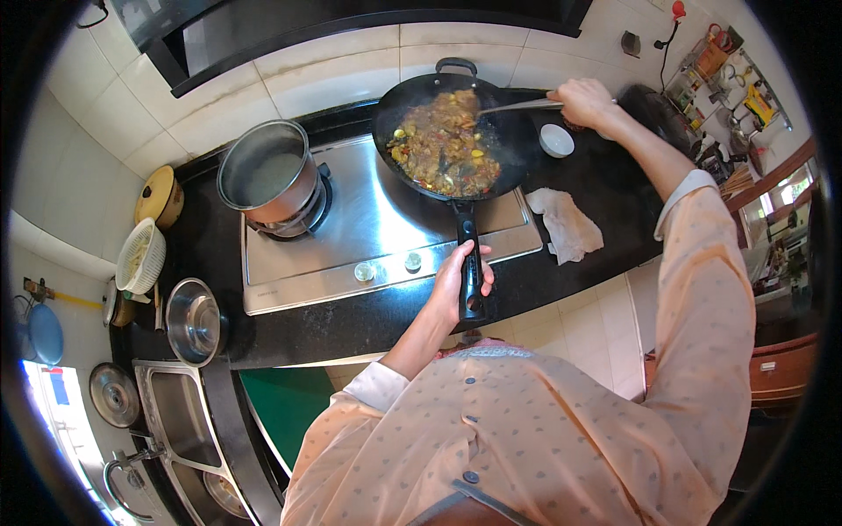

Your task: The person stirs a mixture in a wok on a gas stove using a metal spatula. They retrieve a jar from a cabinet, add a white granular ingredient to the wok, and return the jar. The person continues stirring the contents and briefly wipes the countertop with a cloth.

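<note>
My left hand (pixel 460 279) is wrapped around the black handle (pixel 469 256) of a wok (pixel 516 148) on the right side of the gas stove. In my right hand (pixel 584 104) is a metal spatula (pixel 523 105), its far end in the food. A brown stir-fry (pixel 447 148) with yellow and red pieces covers much of the wok's inside. The spatula's blade is hidden in it. A small white bowl (pixel 556 141) stands just right of the wok, below my right hand. Nearer to me lies a crumpled pale cloth (pixel 567 225).
A steel pot (pixel 296 177) of steaming liquid sits on the left burner of the stove (pixel 395 227). Farther left are a steel basin (pixel 194 322), a white colander (pixel 143 256) and a yellow lidded pot (pixel 160 195). The sink (pixel 181 411) is at lower left. A range hood (pixel 368 16) hangs above.
</note>
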Action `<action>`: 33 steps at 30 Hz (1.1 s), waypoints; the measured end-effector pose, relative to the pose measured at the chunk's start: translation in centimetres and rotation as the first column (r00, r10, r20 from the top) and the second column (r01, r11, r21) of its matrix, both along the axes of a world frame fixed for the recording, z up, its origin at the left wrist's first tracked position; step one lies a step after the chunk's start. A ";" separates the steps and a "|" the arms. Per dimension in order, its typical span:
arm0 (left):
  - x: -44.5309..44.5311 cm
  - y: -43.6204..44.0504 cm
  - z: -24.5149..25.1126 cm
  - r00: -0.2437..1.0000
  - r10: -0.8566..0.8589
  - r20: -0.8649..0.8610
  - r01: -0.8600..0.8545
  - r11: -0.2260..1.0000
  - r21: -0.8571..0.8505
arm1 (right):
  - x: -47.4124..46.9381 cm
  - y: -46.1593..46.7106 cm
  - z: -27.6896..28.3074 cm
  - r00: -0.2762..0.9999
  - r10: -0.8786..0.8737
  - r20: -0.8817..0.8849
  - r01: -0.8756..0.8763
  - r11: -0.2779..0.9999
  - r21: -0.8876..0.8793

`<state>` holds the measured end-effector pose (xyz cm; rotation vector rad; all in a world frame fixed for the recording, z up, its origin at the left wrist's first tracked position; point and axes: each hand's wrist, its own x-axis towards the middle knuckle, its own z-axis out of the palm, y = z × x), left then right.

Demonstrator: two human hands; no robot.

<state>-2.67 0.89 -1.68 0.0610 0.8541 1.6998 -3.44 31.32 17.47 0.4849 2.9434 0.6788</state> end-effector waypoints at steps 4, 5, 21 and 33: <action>0.0 -0.3 0.6 1.000 0.011 -0.005 -0.011 0.999 -0.043 | -2.1 -1.8 -1.2 0.991 0.134 -0.030 -0.133 0.991 0.033; 0.0 -0.3 0.8 1.000 0.017 -0.003 -0.017 0.999 -0.046 | -2.3 -2.2 -0.9 0.985 0.169 -0.032 -0.167 0.985 0.053; 0.2 -0.2 1.3 1.000 0.020 -0.021 -0.020 0.999 -0.028 | -2.7 -5.0 11.6 0.805 -0.119 0.581 0.222 0.969 -0.109; 0.1 -0.2 1.0 1.000 0.011 -0.010 -0.011 0.999 -0.031 | 1.5 -0.4 3.3 0.867 -0.382 0.320 0.433 0.260 -0.863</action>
